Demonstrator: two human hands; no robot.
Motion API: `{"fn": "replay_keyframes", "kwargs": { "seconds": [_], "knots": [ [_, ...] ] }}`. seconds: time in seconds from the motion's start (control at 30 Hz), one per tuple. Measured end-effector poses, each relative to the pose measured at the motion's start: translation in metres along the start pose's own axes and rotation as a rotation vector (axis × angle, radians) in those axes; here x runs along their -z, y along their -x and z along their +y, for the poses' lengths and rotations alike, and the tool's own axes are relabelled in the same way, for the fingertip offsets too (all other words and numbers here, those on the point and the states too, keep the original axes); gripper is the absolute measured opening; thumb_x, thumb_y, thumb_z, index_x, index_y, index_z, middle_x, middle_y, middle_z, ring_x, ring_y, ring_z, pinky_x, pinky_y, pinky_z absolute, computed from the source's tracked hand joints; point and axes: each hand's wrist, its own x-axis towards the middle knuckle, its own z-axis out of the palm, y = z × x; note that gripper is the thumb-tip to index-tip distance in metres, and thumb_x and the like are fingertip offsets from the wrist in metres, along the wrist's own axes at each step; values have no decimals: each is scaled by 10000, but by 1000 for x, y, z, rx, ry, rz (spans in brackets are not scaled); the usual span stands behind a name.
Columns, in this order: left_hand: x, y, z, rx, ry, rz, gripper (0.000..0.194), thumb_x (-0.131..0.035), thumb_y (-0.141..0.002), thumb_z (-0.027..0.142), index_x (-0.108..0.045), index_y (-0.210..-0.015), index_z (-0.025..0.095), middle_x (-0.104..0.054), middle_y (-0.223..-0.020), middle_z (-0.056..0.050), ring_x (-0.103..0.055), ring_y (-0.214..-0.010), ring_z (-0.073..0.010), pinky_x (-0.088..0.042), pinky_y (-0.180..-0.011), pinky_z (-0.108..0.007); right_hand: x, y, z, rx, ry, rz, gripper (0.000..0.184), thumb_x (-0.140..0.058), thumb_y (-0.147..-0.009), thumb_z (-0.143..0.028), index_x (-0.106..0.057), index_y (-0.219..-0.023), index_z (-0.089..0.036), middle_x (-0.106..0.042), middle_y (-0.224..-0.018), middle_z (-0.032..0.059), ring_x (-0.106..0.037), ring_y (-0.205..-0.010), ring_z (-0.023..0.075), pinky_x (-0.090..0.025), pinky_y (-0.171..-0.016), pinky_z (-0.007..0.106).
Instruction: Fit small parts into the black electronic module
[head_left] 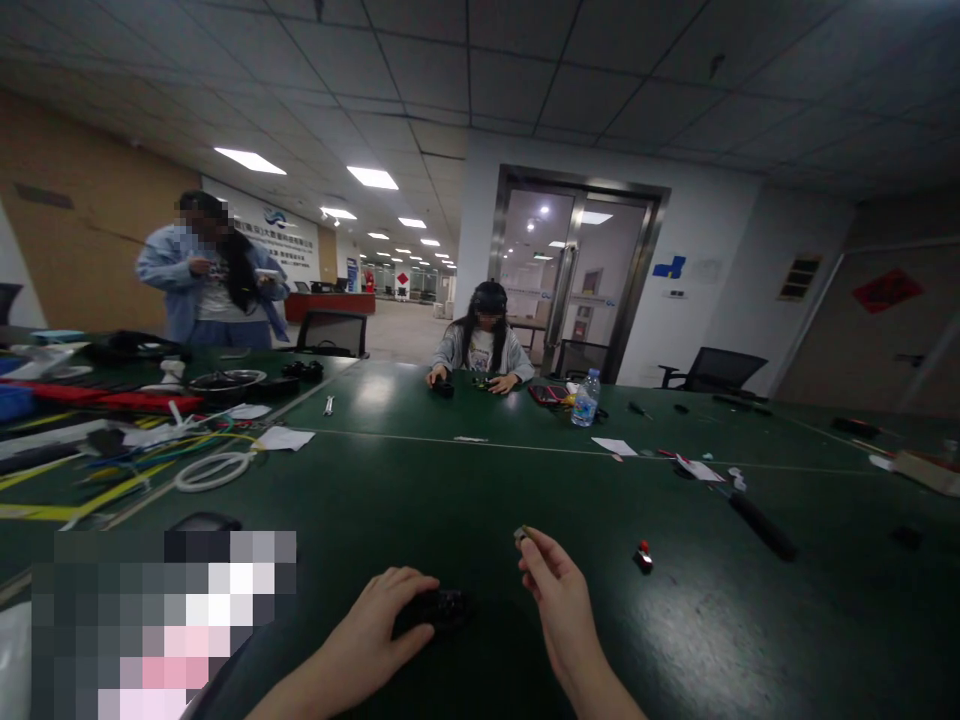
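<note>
My left hand [379,625] curls its thumb and fingers around the near end of a small black object [448,606] lying on the green table [525,480]. Its far end sticks out past the fingertips; too dark to tell its kind. My right hand [556,595] is raised a little to the right, pinching a small greyish, metal-looking piece [521,535] between thumb and forefinger. Further right, apart from both hands, lies a small red and silver item [643,557].
A black-handled tool [761,525] and a water bottle [585,398] are to the right. Cables [214,470] and clutter cover the left side. Across the table a person [484,340] sits with hands on dark items; another person [214,270] stands at the back left.
</note>
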Motion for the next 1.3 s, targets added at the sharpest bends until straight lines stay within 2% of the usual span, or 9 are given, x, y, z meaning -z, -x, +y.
{"fn": "replay_keyframes", "kwargs": {
  "seconds": [0.1, 0.17, 0.23, 0.4, 0.6, 0.93, 1.2, 1.3],
  "knots": [
    [1, 1, 4, 8, 1, -15, 380, -573, -769, 249, -552, -1149, 254, -585, -1139, -46, -507, -1053, -235, -367, -939, -378, -5, 6, -3, 22, 111, -109, 408, -679, -669, -440, -648, -999, -202, -674, -944, 45, -597, -826, 213, -466, -703, 326],
    [2, 1, 5, 21, 1, -19, 388, -582, -760, 234, -552, -1147, 250, -581, -1146, -44, -501, -1061, -231, -360, -947, -372, -10, 12, -5, 61, 218, -248, 339, -644, -712, -389, -647, -990, -195, -669, -951, 45, -592, -897, 222, -457, -764, 334],
    [1, 1, 5, 35, 4, -24, 401, -596, -747, 223, -555, -1145, 239, -577, -1150, -46, -496, -1064, -231, -355, -951, -367, -14, 19, -6, 101, 354, -382, 267, -600, -752, -330, -645, -975, -191, -665, -927, 44, -594, -886, 215, -447, -784, 334],
    [-2, 0, 1, 19, 21, -8, 412, -618, -727, 224, -562, -1134, 248, -582, -1132, -37, -497, -1055, -237, -357, -939, -367, -23, 33, -5, 234, 661, -525, 174, -555, -778, -232, -644, -927, -245, -623, -922, 8, -569, -874, 184, -424, -788, 296],
    [-3, -1, 0, 28, 22, -3, 412, -632, -714, 225, -569, -1121, 246, -590, -1118, -37, -502, -1045, -237, -361, -929, -362, -27, 37, -7, 316, 798, -570, 175, -522, -795, -198, -631, -917, -260, -602, -941, -2, -526, -933, 181, -396, -816, 280],
    [-4, -2, -1, 12, 30, 3, 411, -627, -711, 213, -567, -1115, 259, -596, -1094, -26, -511, -1031, -229, -372, -911, -354, -28, 37, -9, 277, 908, -588, 224, -544, -767, -197, -639, -942, -299, -565, -988, 0, -515, -955, 194, -394, -819, 299],
    [-4, -1, 0, 22, 32, 13, 416, -608, -701, 177, -577, -1110, 249, -598, -1104, -34, -508, -1043, -235, -362, -928, -362, -28, 34, -1, 321, 891, -571, 347, -602, -677, -115, -643, -977, -282, -567, -993, 19, -526, -963, 193, -394, -840, 294],
    [-3, -1, 2, 16, 29, 12, 412, -601, -702, 171, -579, -1107, 241, -603, -1093, -39, -513, -1035, -235, -365, -926, -362, -29, 34, 0, 359, 892, -556, 292, -602, -683, -119, -669, -920, -276, -570, -971, 25, -535, -947, 191, -399, -834, 294]
  ]
}}
